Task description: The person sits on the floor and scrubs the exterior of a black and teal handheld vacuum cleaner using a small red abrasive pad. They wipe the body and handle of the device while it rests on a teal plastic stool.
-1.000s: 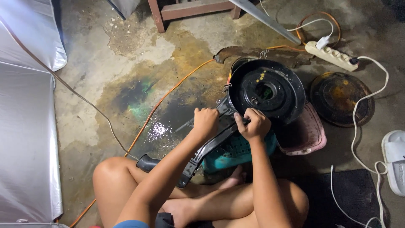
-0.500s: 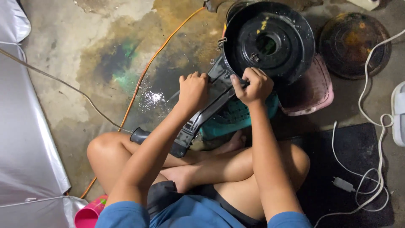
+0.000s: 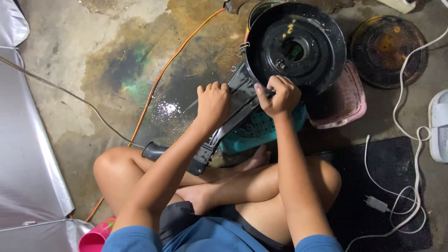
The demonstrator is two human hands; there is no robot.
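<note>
- You sit cross-legged on the stained concrete floor (image 3: 70,93), and the black appliance (image 3: 261,79) lies in front of your shins, resting on a teal plastic basket (image 3: 261,133).
- Its long axis runs on a diagonal: the narrow handle end (image 3: 154,150) points down and to your left, close to your left knee, and the wide round drum end (image 3: 296,46) points up and to your right, away from you.
- The drum's flat round face is turned up toward the camera, with a dark opening in its middle.
- Your left hand (image 3: 213,103) lies on the slanted black arm of the appliance, just below the drum. The fingers are curled down and held close together over the arm; whether they clamp it or only rest on it cannot be told.
- Your right hand (image 3: 278,95) is at the lower rim of the drum, fingers bent and bunched together, with the fingertips pressed against the rim. What they pinch there, if anything, is hidden.
- The two hands are near each other but apart, with the arm of the appliance between them.
- A pink basket (image 3: 345,100) sits just beside the drum on your right, partly under it.
- A round rusty lid (image 3: 389,49) lies farther right.
- An orange cable (image 3: 163,74) crosses the floor to your left.
</note>
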